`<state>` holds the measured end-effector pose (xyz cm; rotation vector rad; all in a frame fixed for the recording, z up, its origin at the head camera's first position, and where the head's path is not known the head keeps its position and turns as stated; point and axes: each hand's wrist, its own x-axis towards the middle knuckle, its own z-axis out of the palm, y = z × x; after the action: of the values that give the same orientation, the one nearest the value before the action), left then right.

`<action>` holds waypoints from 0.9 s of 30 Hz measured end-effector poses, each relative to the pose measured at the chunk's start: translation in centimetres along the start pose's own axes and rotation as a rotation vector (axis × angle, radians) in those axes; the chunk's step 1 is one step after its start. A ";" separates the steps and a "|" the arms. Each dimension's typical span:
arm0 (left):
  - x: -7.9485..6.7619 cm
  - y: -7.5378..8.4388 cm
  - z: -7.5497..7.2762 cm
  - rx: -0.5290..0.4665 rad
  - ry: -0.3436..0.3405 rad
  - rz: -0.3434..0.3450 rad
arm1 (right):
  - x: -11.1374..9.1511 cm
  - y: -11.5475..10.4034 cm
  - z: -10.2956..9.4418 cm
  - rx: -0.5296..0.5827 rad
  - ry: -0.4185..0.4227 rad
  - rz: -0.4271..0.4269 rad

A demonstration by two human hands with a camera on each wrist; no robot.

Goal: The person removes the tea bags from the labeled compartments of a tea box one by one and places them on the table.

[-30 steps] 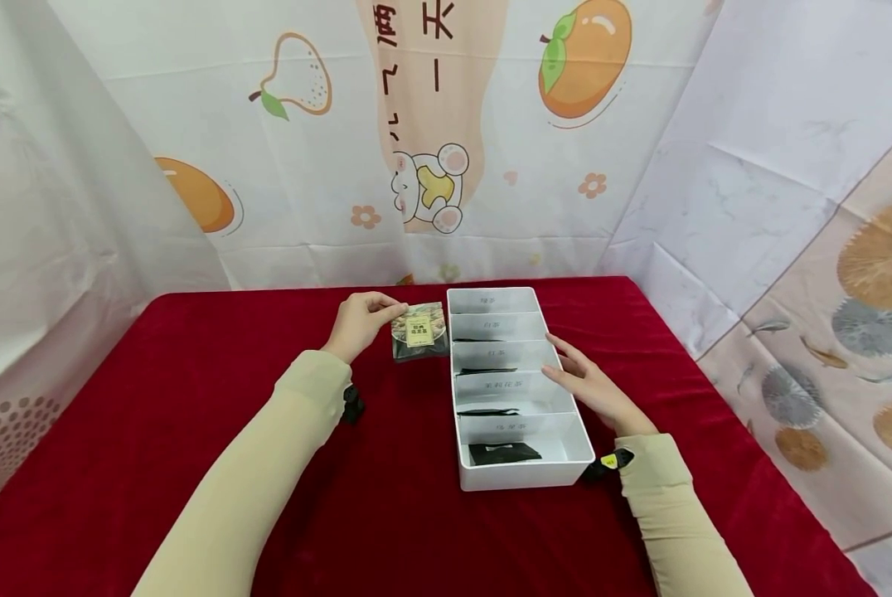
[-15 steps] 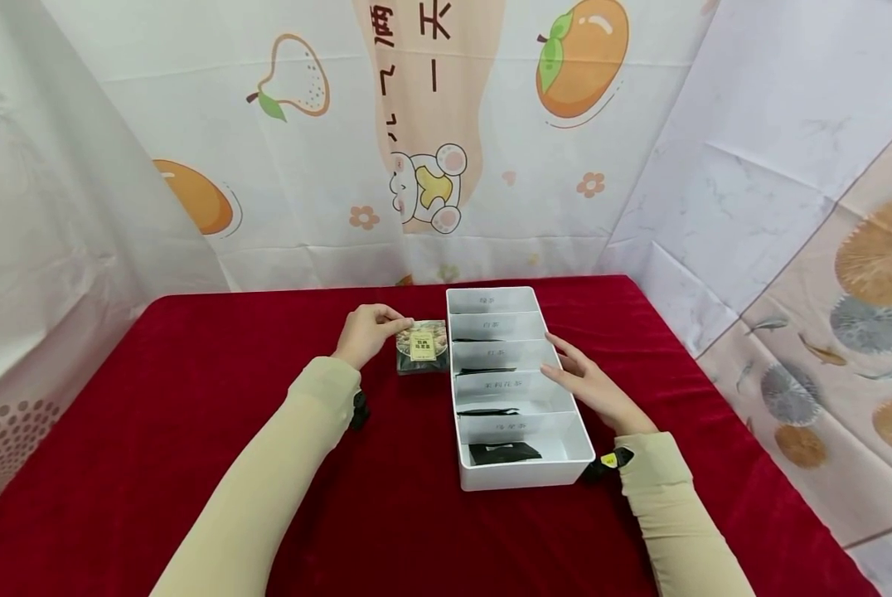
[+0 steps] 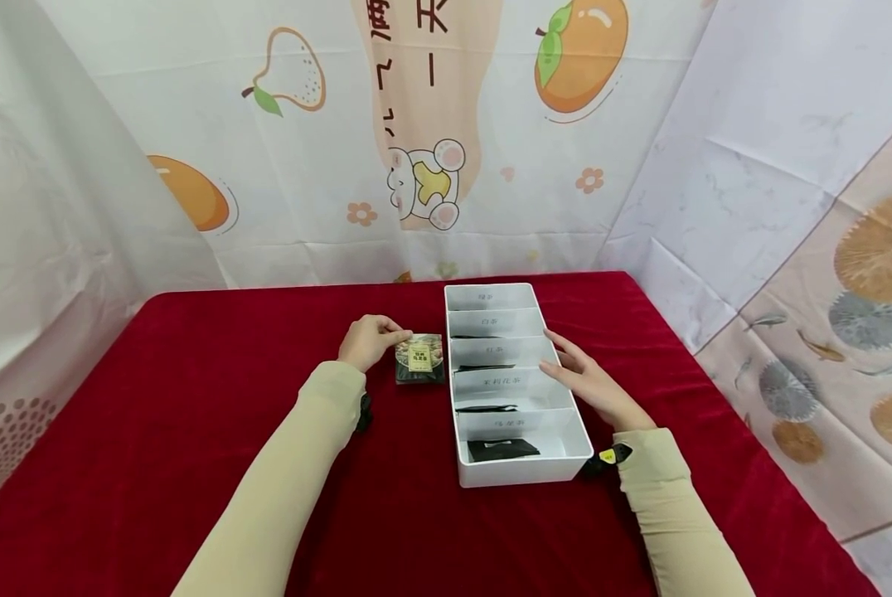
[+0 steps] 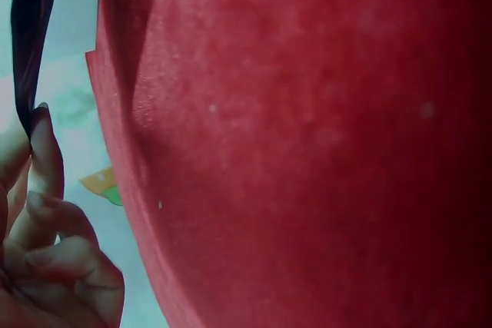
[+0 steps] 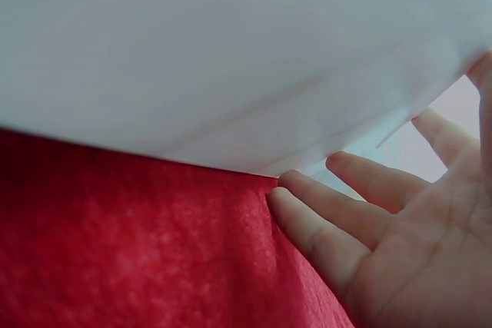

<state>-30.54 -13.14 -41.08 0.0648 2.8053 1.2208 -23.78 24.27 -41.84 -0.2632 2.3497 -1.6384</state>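
My left hand (image 3: 371, 340) pinches a dark tea sachet (image 3: 419, 365) by its upper left corner, just left of the box. A yellow label and a food picture show on its face. Seen edge-on in the left wrist view, the thin sachet (image 4: 32, 44) sits between thumb and fingertip. The long white divided box (image 3: 524, 474) stands on the red cloth, with a printed label in each compartment. At its right side is my right hand (image 3: 591, 381), fingers spread and fairly straight. In the right wrist view the fingertips touch or nearly touch the white wall (image 5: 192, 51).
Dark sachets lie in several compartments, such as the sachet (image 3: 501, 449) in the nearest one. Red cloth (image 3: 192, 431) covers the table. A printed curtain (image 3: 304, 191) hangs behind its far edge, with a patterned sheet (image 3: 812, 332) on the right.
My left hand has lowered the sachet toward the table and slightly nearer to me, left of the box. My right hand and the box have stayed in place.
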 end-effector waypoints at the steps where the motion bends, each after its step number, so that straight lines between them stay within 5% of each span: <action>1: 0.1 -0.1 0.1 -0.001 -0.002 0.000 | 0.0 0.0 0.0 0.001 0.000 0.002; 27: 0.4 -0.6 0.3 0.106 0.024 -0.014 | 0.1 0.1 0.1 -0.011 0.003 0.006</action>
<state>-30.91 -13.29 -41.75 0.0378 2.8844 1.0762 -23.88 24.15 -41.94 -0.2555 2.3601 -1.6254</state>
